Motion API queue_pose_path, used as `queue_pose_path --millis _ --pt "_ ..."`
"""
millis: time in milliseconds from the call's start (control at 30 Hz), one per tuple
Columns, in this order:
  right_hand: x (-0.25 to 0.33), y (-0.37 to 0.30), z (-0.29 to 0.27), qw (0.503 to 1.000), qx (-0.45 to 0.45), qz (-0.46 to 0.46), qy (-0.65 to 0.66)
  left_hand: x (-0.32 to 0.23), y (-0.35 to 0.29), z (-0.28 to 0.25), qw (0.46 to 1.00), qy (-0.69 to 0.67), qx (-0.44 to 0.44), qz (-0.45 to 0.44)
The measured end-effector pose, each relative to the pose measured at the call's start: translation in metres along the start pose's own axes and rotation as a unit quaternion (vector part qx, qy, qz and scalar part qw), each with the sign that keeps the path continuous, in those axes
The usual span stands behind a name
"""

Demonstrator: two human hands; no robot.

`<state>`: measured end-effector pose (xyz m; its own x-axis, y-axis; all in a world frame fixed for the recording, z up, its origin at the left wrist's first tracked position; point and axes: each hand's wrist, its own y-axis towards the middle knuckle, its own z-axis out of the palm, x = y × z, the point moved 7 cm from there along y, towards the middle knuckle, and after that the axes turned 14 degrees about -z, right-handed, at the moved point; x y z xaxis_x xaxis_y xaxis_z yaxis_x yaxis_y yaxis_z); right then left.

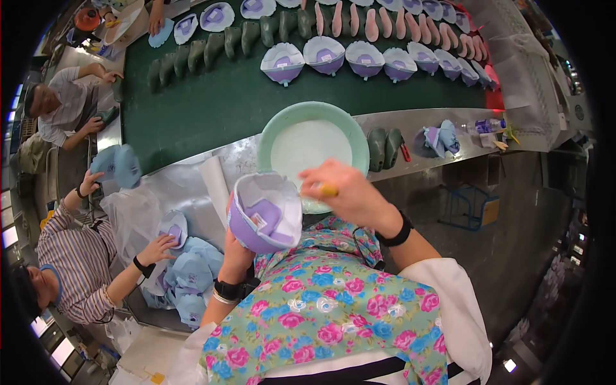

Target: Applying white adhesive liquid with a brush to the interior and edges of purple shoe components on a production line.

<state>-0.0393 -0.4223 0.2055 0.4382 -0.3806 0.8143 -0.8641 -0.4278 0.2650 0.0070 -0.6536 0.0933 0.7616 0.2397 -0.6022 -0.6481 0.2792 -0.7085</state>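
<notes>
A lilac shoe upper (253,234) with a white lining is turned so that its hollow inside shows. My left hand (237,253) grips it from below and the left side, most of the fingers hidden behind it. To its right, my right hand (350,192) is closed on a slim tool with a yellow handle (328,190); the tool's working end cannot be made out. Just beyond both hands stands a pale green basin (268,138) with a whitish inside, and my right hand overlaps its near rim.
Shoe uppers (364,59), dark green shoe lasts (213,50) and pink insoles (371,25) line the green belt (212,102). Two lasts (376,147) and a red-handled tool (405,151) lie right of the basin. At left, a co-worker (80,266) handles light blue uppers (192,269).
</notes>
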Motion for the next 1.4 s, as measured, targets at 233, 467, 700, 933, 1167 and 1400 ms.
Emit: queue_pose_path --millis 233,467,700,933,1167,1400 --pt "-0.157 -0.077 0.012 0.944 -0.158 0.281 -0.065 0.029 -0.037 -0.002 0.946 0.254 0.158 -0.126" --pt "-0.205 -0.098 0.053 0.945 -0.171 0.253 -0.116 0.043 -0.023 -0.031 0.950 0.082 0.153 -0.259" --pt "-0.090 -0.053 -0.017 0.941 -0.254 0.220 0.038 0.037 0.044 -0.007 0.980 -0.055 0.084 -0.173" --pt "-0.051 -0.033 -0.019 0.960 -0.209 0.125 0.135 0.019 0.050 0.045 0.974 -0.023 0.166 -0.153" --pt "-0.060 -0.078 -0.018 0.922 -0.248 0.288 0.077 0.000 0.050 0.048 0.988 -0.018 0.144 -0.061" --pt "-0.009 -0.064 -0.017 0.883 -0.231 0.319 0.257 -0.023 0.053 0.039 0.989 0.086 0.108 0.050"
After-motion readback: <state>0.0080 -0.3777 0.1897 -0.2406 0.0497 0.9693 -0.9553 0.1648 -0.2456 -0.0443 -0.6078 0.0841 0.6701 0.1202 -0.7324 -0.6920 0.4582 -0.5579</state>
